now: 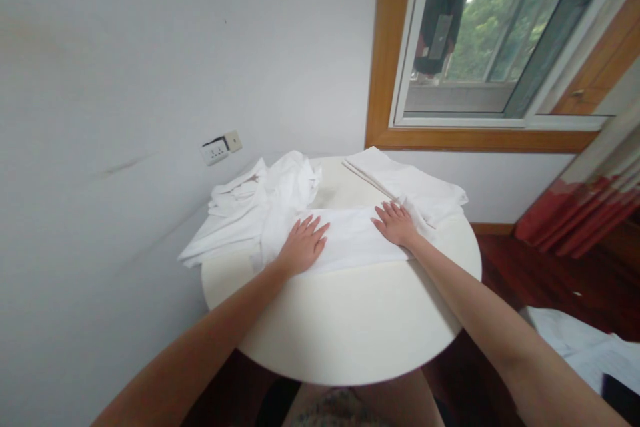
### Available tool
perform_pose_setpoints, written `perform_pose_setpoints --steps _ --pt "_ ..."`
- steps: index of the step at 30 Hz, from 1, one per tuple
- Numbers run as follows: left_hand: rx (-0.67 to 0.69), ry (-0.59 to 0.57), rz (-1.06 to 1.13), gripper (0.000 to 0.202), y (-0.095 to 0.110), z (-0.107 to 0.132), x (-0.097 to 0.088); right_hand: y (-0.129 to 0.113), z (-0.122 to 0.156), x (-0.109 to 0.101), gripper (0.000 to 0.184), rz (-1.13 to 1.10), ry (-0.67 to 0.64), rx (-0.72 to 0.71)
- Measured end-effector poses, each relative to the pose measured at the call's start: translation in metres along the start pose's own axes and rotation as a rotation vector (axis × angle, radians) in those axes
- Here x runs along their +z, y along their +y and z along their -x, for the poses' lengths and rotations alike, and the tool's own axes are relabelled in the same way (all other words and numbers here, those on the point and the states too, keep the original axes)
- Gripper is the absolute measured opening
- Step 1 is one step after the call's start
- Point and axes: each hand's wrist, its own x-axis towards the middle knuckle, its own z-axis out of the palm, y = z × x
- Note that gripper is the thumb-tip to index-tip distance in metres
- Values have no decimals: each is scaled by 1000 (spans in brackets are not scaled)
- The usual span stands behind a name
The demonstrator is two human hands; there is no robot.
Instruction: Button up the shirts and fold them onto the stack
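Observation:
A folded white cloth (pixel 347 240), probably a garment, lies flat across the middle of the round table (pixel 345 327). My left hand (pixel 304 245) rests palm down near its left end, fingers spread. On its right end my right hand (pixel 395 222) also lies flat with the fingers apart. Just beyond the right hand is a neatly folded white garment (pixel 415 180), which touches or overlaps the cloth's right end. To the left sits a crumpled heap of white clothing (pixel 265 193), partly hanging over the table's left edge.
A white wall (pixel 280 47) with a power socket (pixel 215 151) stands close behind the table. At the back right is a wood-framed window (pixel 380 67). A red and cream curtain (pixel 570 207) hangs at right. White fabric or paper (pixel 575 337) lies low at the right.

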Motion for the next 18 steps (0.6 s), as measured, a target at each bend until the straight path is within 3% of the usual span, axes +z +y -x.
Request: perform_pose_setpoints --steps 5,10,14,16,18 --pt "14 -51 24 47 22 27 -13 -2 41 0 63 23 64 19" --pt "-90 36 -51 45 26 46 -39 -7 61 -1 63 36 73 69" --pt "-463 102 -157 48 9 61 -67 -11 65 -2 62 34 58 100" --pt "-665 69 -158 49 1 65 -75 -13 66 -2 61 32 57 109" --pt "-779 -16 -105 49 -3 66 -78 -15 67 -3 61 33 64 113"
